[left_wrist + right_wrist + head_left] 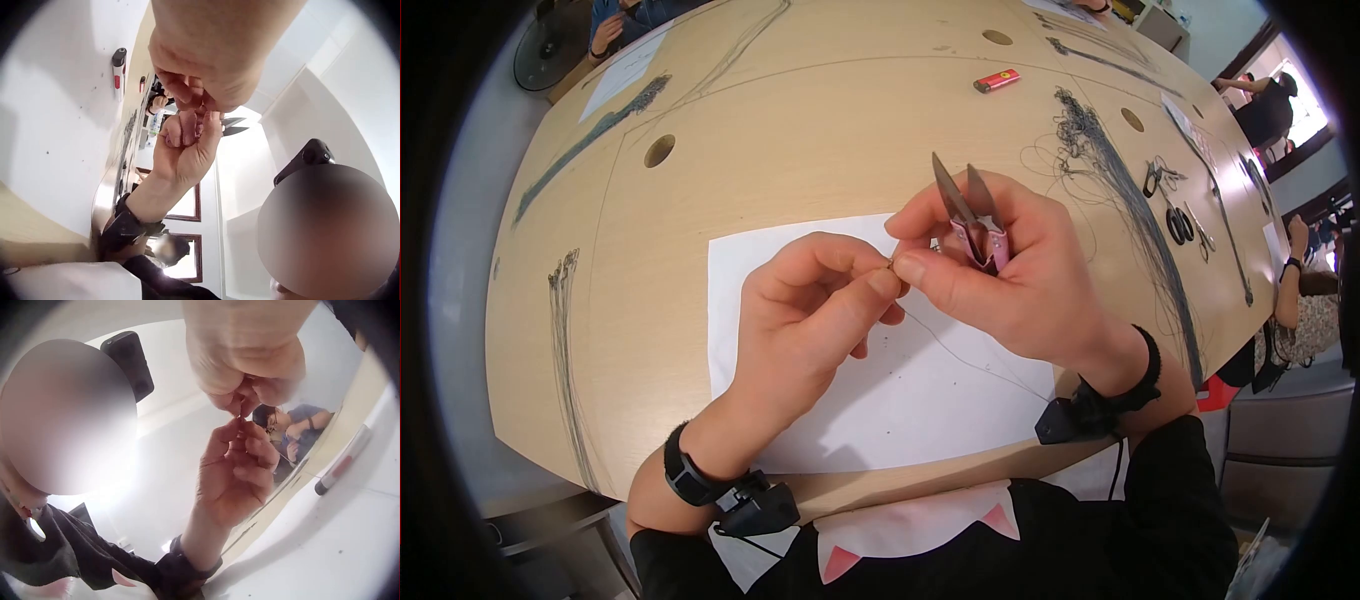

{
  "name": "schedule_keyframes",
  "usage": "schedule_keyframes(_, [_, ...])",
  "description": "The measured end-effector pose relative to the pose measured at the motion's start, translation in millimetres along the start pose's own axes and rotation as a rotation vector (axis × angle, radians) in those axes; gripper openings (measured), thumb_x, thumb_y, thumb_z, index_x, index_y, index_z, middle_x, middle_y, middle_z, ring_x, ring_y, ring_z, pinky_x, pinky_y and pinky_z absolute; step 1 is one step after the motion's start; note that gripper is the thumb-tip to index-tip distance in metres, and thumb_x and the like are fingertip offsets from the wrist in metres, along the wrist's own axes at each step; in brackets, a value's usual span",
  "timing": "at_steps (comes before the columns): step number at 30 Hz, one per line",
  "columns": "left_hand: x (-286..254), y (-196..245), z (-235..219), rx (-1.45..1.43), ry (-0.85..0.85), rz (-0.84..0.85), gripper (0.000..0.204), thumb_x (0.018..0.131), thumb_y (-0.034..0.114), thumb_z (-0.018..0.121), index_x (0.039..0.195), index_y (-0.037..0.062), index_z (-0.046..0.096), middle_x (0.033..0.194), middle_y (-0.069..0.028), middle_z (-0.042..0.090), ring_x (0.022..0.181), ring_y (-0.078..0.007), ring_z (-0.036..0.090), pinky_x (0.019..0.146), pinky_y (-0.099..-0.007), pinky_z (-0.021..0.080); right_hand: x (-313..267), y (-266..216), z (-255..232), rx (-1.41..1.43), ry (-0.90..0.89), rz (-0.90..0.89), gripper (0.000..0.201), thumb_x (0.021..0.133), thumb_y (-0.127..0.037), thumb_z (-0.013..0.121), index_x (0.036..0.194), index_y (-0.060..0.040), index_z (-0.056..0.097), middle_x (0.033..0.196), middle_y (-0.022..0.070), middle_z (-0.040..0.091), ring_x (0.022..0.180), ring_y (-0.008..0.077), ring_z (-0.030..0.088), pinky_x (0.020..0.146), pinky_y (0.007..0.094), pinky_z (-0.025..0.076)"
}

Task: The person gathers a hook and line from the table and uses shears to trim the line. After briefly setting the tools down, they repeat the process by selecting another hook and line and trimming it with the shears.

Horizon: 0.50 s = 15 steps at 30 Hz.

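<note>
In the head view my left hand (810, 305) pinches a tiny brownish piece (890, 265) at the end of a thin cord (945, 348). The right hand (1010, 270) meets it there, thumb and fingertip at the same spot. Pink-handled thread snips (972, 215) lie in the right palm, blades apart and pointing up and away. Both hands are over a white paper sheet (850, 440). From between the hands the cord runs down towards the right wrist. In the left wrist view a white and red lighter (119, 78) lies on the paper.
Bundles of dark cord lie at right (1135, 210), far left (595, 140) and near left (565, 350). A red lighter (997, 81) is further back. Scissors (1179, 225) sit at the right. Round holes (660, 151) pierce the table (820, 150). Other people sit around it.
</note>
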<state>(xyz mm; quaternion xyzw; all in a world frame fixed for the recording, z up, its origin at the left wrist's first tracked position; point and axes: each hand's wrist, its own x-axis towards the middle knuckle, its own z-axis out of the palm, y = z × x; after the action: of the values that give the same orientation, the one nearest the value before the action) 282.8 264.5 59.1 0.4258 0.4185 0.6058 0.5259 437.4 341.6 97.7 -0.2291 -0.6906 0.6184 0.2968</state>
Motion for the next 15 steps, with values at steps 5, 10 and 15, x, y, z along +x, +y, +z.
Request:
schedule_keyframes(5, [-1.4, 2.8, 3.1, 0.044, -0.008, -0.069, 0.007, 0.081, 0.007, 0.058, 0.087, 0.0031, 0.058, 0.079, -0.0023, 0.059, 0.067, -0.0081, 0.057, 0.045, -0.0175, 0.040, 2.0, 10.3, -1.2, -0.043, 0.066, -0.136, 0.020, 0.078, -0.004, 0.058, 0.095, 0.0034, 0.051, 0.078, 0.0057, 0.057, 0.069, 0.0073, 0.056, 0.062, 0.0198, 0.046])
schedule_keyframes(10, [-0.8, -3.0, 4.6, 0.053, 0.004, 0.006, 0.008, 0.082, 0.011, 0.057, 0.087, 0.0045, 0.056, 0.073, -0.0043, 0.059, 0.061, -0.0086, 0.056, 0.041, -0.0161, 0.034, 2.5, 9.2, 0.2, -0.023, 0.066, -0.093, 0.019, 0.078, -0.005, 0.058, 0.094, 0.0033, 0.052, 0.077, 0.0044, 0.057, 0.070, 0.0064, 0.054, 0.063, 0.0194, 0.045])
schedule_keyframes(15, [0.3, 6.0, 6.2, 0.031, 0.115, -0.092, 0.007, 0.082, 0.012, 0.057, 0.085, 0.0052, 0.057, 0.072, -0.0042, 0.059, 0.059, -0.0076, 0.054, 0.042, -0.0158, 0.033, 0.9, 2.4, -2.2, -0.119, 0.135, -0.054, 0.016, 0.078, -0.006, 0.058, 0.092, 0.0020, 0.053, 0.076, 0.0017, 0.056, 0.064, 0.0029, 0.049, 0.056, 0.0169, 0.041])
